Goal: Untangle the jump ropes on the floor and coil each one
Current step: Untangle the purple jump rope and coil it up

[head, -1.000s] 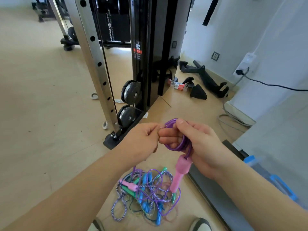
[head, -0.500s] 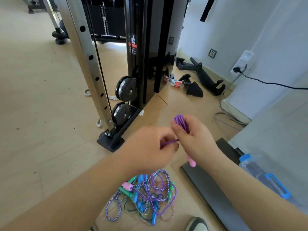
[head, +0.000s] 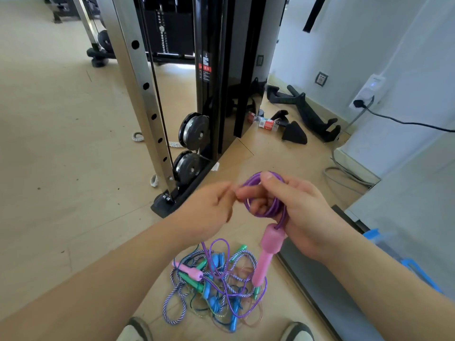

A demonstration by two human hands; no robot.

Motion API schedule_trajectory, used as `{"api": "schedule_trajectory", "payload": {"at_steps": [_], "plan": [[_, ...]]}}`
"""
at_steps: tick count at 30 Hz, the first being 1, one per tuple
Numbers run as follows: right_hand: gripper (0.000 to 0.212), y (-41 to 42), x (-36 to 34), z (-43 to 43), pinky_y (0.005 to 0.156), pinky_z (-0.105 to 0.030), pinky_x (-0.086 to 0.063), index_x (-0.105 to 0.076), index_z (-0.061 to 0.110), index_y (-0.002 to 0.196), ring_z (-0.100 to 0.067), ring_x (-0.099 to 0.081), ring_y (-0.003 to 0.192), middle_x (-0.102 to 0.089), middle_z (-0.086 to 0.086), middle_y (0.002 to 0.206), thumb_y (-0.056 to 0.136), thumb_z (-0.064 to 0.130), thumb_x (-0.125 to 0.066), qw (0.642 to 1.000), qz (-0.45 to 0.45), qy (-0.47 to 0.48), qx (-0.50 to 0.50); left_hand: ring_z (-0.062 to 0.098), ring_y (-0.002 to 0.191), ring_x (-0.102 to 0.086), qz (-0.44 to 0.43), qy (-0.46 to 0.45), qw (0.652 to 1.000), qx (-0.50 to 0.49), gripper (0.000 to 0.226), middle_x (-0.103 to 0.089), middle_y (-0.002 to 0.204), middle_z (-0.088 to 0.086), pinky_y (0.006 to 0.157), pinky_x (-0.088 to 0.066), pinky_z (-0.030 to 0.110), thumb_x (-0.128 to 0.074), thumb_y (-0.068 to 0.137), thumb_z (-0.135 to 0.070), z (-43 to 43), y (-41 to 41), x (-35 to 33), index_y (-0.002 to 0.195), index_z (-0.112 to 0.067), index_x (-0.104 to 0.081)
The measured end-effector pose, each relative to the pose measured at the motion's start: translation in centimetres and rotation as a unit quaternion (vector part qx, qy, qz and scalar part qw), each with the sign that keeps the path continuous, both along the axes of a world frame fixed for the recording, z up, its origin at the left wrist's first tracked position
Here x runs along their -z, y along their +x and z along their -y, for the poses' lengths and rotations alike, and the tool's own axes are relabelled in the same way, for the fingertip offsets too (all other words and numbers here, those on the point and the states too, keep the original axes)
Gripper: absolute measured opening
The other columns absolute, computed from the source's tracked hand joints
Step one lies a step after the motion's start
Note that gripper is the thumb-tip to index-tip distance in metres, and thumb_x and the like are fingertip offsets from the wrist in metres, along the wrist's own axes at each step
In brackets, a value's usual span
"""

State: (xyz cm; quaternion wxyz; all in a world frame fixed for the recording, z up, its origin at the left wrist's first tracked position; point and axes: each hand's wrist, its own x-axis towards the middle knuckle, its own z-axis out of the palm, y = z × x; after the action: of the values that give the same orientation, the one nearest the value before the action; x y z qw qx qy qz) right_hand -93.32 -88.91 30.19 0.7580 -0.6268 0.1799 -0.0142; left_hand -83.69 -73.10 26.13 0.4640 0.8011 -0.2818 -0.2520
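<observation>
- The right hand [head: 302, 217] holds the purple rope [head: 267, 210], which is wound into a small coil. Its grip is clamped on that coil, with the thumb pressed on top and the fingers hooked through the loops.
- A pink handle [head: 267, 252] hangs from the coil just below the right hand, pointing down over the pile.
- The left hand [head: 209, 212] is up at the coil's left side with its fingers curled. The fingertips are blurred, so I cannot tell whether its grip is pinched on the rope or only close to it.
- A single purple strand comes out from under the left hand and runs down into the pile.
- The tangled pile [head: 216, 289] lies on the floor [head: 61, 143] between the person's two shoes [head: 134, 331], just beside the left edge of a dark mat [head: 320, 291].
- In the pile lie a second pink handle [head: 188, 269], green and blue handles, a blue-and-white striped rope [head: 172, 300] and loose purple loops, all crossing one another.
- A black and steel gym machine [head: 214, 70] stands on the floor beyond the hands.
</observation>
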Motion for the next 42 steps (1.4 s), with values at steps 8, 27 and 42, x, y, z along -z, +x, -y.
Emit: {"api": "schedule_trajectory", "payload": {"at_steps": [8,27,42], "plan": [[0.034,0.3,1.4,1.5,0.094,-0.037,-0.059,-0.068,-0.003,0.113,-0.026,-0.076,0.098,-0.078,-0.018,0.104,0.102,0.027,-0.062,0.990,-0.026,-0.057,0.124,0.025,0.076,-0.049,0.134,0.211,0.957,0.145,0.032,-0.048,0.072,-0.002,0.064,-0.036,0.034,-0.043,0.106,-0.039,1.7,-4.6,0.3,0.078,-0.023,-0.042],[0.040,-0.1,1.6,0.2,0.064,-0.042,-0.035,-0.059,0.007,0.076,-0.027,-0.051,0.067,-0.053,-0.012,0.063,0.100,0.039,-0.063,0.994,-0.027,-0.077,-0.078,0.003,0.049,-0.042,0.128,-0.040,0.990,-0.036,0.029,-0.045,0.060,-0.007,0.052,-0.036,0.013,-0.046,0.108,-0.035,0.3,0.0,-1.9,0.094,-0.017,-0.064],[0.033,0.1,2.4,0.6,0.068,-0.043,-0.059,-0.061,0.009,0.097,-0.034,-0.063,0.069,-0.070,-0.010,0.084,0.100,0.042,-0.059,0.935,-0.119,-0.324,0.081,0.018,0.054,-0.056,0.029,0.211,0.966,0.149,0.022,-0.067,0.082,0.009,0.063,-0.054,0.034,-0.042,0.104,-0.031,2.3,-5.7,-0.3,0.103,-0.014,-0.057]]}}
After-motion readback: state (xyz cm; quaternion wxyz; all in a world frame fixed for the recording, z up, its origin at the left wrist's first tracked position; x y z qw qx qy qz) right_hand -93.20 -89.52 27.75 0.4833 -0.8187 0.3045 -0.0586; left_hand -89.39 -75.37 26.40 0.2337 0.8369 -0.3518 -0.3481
